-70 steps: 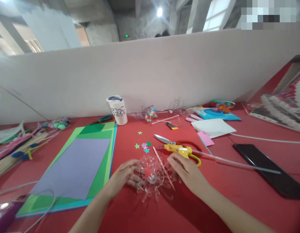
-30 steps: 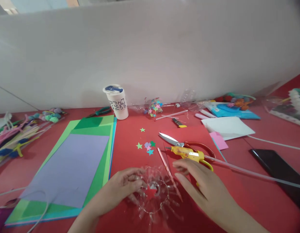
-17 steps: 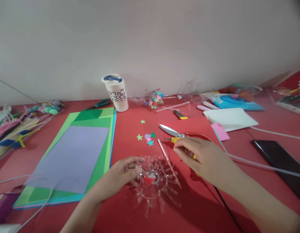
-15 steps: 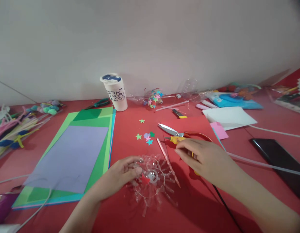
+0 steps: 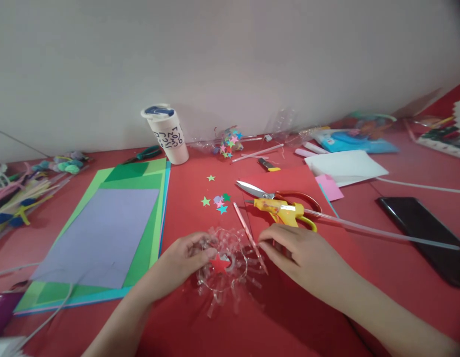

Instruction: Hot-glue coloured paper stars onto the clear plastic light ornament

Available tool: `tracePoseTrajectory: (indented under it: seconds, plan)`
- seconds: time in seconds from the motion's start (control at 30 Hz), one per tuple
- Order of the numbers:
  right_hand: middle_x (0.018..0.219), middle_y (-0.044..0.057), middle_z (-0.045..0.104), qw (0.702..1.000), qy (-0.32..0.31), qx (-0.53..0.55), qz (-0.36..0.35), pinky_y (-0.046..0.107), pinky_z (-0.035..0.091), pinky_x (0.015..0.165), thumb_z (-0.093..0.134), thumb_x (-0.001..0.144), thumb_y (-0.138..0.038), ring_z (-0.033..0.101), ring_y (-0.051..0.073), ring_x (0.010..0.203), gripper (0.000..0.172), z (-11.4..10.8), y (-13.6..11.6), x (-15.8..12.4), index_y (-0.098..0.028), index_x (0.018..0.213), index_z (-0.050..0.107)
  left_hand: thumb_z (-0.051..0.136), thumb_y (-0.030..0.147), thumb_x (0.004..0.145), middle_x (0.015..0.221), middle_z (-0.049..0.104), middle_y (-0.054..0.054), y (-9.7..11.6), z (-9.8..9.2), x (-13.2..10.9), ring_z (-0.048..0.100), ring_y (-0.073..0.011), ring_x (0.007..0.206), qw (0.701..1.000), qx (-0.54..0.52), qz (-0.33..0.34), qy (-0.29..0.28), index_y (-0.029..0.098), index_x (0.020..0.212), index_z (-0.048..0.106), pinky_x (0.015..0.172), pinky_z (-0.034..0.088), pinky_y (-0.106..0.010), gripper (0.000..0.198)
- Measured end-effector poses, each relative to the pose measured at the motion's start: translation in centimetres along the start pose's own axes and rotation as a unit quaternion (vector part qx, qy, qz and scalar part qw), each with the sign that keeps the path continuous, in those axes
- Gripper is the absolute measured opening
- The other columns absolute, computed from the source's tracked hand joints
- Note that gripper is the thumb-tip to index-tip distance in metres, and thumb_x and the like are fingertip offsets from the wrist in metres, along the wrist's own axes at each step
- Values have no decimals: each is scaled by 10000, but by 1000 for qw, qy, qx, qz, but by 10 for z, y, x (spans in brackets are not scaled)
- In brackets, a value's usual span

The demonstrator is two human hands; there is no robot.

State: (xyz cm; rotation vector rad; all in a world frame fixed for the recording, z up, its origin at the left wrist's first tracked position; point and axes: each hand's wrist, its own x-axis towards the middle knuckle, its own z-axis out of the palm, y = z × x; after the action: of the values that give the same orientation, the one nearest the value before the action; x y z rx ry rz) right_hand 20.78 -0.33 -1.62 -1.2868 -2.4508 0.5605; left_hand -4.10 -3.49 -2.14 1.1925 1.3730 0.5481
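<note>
A clear plastic piece cut into radiating strips (image 5: 230,277) lies on the red paper (image 5: 289,317), with a red star (image 5: 219,264) at its centre. My left hand (image 5: 180,263) pinches the piece's left rim. My right hand (image 5: 302,255) rests flat just right of it, fingers stretched out and holding nothing. Its fingertips almost touch a thin pink stick (image 5: 247,233). A yellow glue gun (image 5: 284,210) lies just beyond that hand, apart from it. A clear glue rod (image 5: 378,233) sticks out of the gun's back.
Red-handled scissors (image 5: 258,190) lie behind the glue gun. Small paper stars (image 5: 217,201) are scattered nearby. A stack of green and lilac paper (image 5: 114,228) is at left, a white cup (image 5: 166,134) by the wall, a black phone (image 5: 423,233) at right, white paper (image 5: 345,168) beyond.
My right hand reached onto the glue gun, then drew back off it toward the pink stick. The left hand stayed on the plastic piece. The view tilted downward.
</note>
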Motion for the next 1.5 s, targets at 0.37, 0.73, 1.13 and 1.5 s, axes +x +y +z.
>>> tracePoseTrajectory:
  seconds: [0.37,0.73,1.13,1.5]
  plan:
    - [560,30,635,988,75,-96,91,282,300,442,427,858,-370,537,185,459,265,-18,22,3,-246,652,538,489,570,842,884,663,-62,-1,-8,-4,616,-180,755,999,-2,34,34,166,946,641,682,496,-289,444]
    - [448,29,480,951,12,-187,245,286,168,457,554,784,-492,486,193,423,385,-18,40,3,-230,527,438,411,566,882,887,679,-70,-6,-11,0,621,-182,793,998,-56,27,32,156,981,617,721,493,-297,469]
    - [576,-24,507,951,-21,169,258,258,326,467,560,734,-572,464,134,502,361,-21,43,11,-216,704,512,483,582,842,862,601,-34,-5,-1,-5,603,-134,656,994,-101,-23,31,148,938,587,619,510,-277,457]
    - [785,17,652,839,17,476,264,238,407,552,746,624,-390,557,131,642,374,-15,33,11,-186,926,661,562,645,757,854,641,-55,-4,2,-6,639,-168,684,990,-133,-40,-3,137,983,582,651,534,-311,557]
